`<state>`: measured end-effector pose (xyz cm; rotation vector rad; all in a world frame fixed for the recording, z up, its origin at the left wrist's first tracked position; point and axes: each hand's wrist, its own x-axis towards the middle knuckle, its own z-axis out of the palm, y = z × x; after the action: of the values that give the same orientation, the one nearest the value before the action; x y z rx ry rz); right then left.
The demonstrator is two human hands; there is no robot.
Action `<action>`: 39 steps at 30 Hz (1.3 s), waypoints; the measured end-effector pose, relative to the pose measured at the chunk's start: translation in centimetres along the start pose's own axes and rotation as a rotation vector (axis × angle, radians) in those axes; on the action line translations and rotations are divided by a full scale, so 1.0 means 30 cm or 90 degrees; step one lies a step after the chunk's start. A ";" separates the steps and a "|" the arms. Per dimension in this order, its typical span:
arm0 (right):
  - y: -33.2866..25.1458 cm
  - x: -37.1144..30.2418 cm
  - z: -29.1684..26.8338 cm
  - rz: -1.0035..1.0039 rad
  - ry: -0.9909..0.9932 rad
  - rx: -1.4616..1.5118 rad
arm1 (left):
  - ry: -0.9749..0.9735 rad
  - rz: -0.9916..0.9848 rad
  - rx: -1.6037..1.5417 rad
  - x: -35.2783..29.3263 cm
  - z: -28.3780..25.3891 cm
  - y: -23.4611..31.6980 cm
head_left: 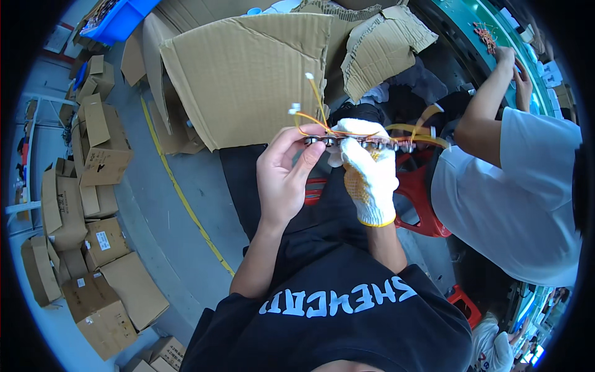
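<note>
You're wearing a blk tee [334,332] w/ wht lettering [361,298], dk trousers [331,218], & on yr R hand [372,170] a wht glove [373,180], yel-dotted, its wrist edge showing yel trim [379,224].

Cool bluish light, bowed edges, black corners

Grey floor [152,208]; cardboard boxes [99,307] on it

Factory workshop: stacked cardboard boxes [102,307], yellow floor line [186,201] left of fingers [307,162]; green workbench [460,15], co-worker [502,211] right.
</note>
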<state>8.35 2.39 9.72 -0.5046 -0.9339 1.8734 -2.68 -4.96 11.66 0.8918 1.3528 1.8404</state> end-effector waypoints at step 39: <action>-0.097 -0.002 0.027 0.104 0.043 -0.233 | 0.057 -0.350 -0.533 0.013 0.087 -0.074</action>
<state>9.49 2.77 12.47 -0.8812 -1.2278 1.8216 -0.44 -2.81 10.17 -0.0079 0.6409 1.7473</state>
